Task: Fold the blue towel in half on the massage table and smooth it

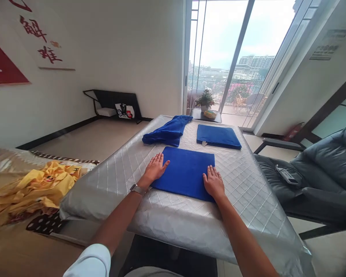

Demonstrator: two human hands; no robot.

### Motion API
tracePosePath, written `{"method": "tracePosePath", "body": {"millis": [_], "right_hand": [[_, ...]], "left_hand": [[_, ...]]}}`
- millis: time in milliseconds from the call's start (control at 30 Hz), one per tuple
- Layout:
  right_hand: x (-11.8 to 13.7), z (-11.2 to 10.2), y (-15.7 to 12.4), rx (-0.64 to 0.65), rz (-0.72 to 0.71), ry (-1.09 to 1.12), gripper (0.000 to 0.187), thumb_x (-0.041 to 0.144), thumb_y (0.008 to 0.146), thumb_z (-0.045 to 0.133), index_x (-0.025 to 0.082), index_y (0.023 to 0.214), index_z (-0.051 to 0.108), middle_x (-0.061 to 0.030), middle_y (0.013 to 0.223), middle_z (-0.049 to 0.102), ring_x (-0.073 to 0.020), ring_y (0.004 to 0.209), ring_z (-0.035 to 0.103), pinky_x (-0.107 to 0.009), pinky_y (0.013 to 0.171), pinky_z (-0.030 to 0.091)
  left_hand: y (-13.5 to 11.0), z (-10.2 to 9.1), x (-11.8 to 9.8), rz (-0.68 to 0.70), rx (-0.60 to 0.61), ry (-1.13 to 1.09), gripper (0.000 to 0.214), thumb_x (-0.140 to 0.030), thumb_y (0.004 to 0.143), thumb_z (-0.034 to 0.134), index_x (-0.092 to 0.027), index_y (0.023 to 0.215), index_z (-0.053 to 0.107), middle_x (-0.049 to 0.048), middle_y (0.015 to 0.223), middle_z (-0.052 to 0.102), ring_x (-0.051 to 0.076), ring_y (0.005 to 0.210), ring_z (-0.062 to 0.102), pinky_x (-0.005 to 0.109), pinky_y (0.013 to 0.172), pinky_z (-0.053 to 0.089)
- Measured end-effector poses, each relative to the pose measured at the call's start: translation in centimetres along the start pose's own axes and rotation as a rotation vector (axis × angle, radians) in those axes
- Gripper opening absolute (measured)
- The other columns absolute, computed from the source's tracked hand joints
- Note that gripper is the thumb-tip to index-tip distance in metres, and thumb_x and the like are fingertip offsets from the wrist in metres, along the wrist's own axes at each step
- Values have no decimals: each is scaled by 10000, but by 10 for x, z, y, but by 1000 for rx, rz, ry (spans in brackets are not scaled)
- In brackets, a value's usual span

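A blue cloth (pixel 187 171), folded into a flat rectangle, lies on the silver quilted table cover (pixel 242 181) in front of me. My left hand (pixel 155 168) rests flat on its left edge, fingers stretched out and thumb apart. On its right edge lies my right hand (pixel 214 181), palm down with the fingers extended. Neither hand grips the cloth. Beyond it to the right is a second folded blue cloth (pixel 219 136) with a small white tag. A loose, crumpled blue cloth (pixel 170 130) lies at the far left of the table.
A black leather armchair (pixel 328 161) with a remote control (pixel 287 176) on its seat stands at the right. Yellow fabric (pixel 46 184) is heaped at the left. Beyond the table's far edge, a small stand (pixel 197 114) bears a potted plant (pixel 205 99) before the glass door.
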State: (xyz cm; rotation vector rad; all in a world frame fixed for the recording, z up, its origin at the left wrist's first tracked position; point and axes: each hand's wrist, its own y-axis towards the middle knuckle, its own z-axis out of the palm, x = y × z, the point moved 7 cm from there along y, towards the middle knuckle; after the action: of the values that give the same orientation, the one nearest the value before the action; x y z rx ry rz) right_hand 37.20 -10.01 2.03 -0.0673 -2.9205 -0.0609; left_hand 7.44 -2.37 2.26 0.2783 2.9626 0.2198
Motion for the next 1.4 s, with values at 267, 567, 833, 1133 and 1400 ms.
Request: {"method": "tracePosePath", "body": {"millis": [267, 567, 833, 1133, 1400], "right_hand": [[-3, 3, 0, 4, -14, -67, 631, 362, 1027, 197, 87, 1591, 268, -81, 1670, 227, -211, 1542, 168, -385, 1248, 121], [-10, 8, 5, -17, -18, -128, 639, 358, 1020, 196, 69, 1585, 275, -95, 1666, 236, -218, 1537, 194, -402, 1248, 170], [-18, 14, 9, -31, -10, -139, 653, 387, 1020, 174, 76, 1585, 278, -99, 1665, 237, -214, 1537, 193, -410, 1250, 178], [-19, 7, 12, 152, -7, -215, 697, 456, 1021, 136, 77, 1594, 252, -100, 1672, 206, -237, 1533, 211, -441, 1236, 210], [-5, -19, 66, 197, -49, -222, 686, 435, 1027, 133, 63, 1594, 238, -106, 1677, 192, -236, 1545, 158, -424, 1244, 160]], "left_hand": [[-31, 2, -199, 604, 6, -68, 717, -575, 1045, 137, -123, 1574, 310, 100, 1644, 297, 191, 1536, 204, 372, 1262, 156], [-33, 18, -185, 529, 151, -116, 804, -601, 1018, 33, -82, 1578, 284, 103, 1662, 236, 192, 1545, 162, 389, 1270, 123], [-21, 4, -46, 281, 196, -84, 900, -729, 964, 72, -114, 1606, 213, 100, 1679, 166, 238, 1553, 108, 439, 1274, 107], [-13, 9, -2, 144, 106, -127, 962, -754, 956, 91, -42, 1583, 249, 164, 1664, 194, 271, 1549, 132, 432, 1265, 145], [-15, -2, -5, 150, 93, -137, 916, -722, 976, 162, -38, 1577, 263, 166, 1663, 203, 270, 1549, 138, 412, 1264, 125]]}}
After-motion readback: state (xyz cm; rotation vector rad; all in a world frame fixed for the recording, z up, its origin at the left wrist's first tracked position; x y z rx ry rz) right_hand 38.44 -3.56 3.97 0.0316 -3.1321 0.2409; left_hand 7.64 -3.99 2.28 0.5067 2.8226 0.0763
